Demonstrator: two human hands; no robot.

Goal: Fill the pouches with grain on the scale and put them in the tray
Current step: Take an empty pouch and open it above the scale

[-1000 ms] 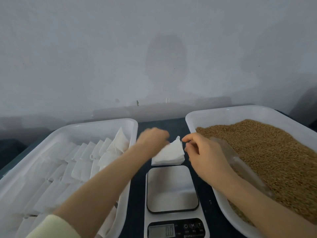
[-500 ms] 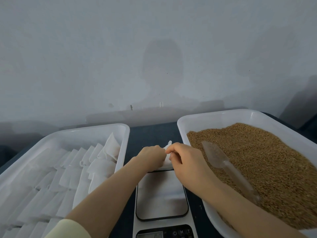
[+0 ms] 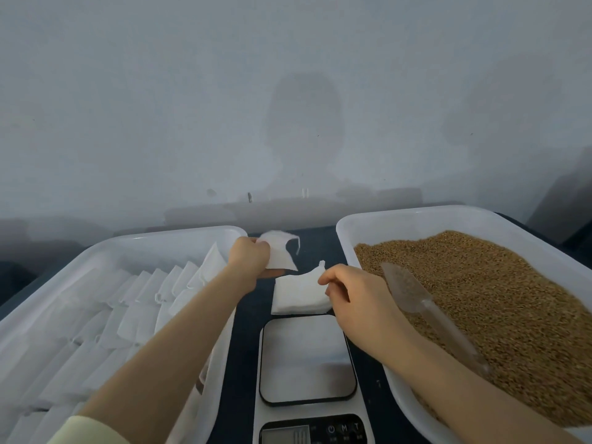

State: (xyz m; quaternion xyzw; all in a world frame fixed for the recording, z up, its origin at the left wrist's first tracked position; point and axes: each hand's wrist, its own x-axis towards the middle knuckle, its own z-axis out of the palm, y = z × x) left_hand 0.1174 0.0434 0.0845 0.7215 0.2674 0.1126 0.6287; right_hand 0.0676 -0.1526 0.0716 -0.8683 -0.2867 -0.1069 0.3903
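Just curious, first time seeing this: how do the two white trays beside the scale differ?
The left tray holds rows of white pouches; the right tray holds a heap of brown grain. A clear scoop lies in the right tray; none shows in the left tray. Both are white plastic with rounded corners and flank the scale.

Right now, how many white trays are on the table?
2. The left tray holds rows of white pouches; the right tray holds the grain, with a clear scoop lying on it. The scale sits between them. More could lie outside the view.
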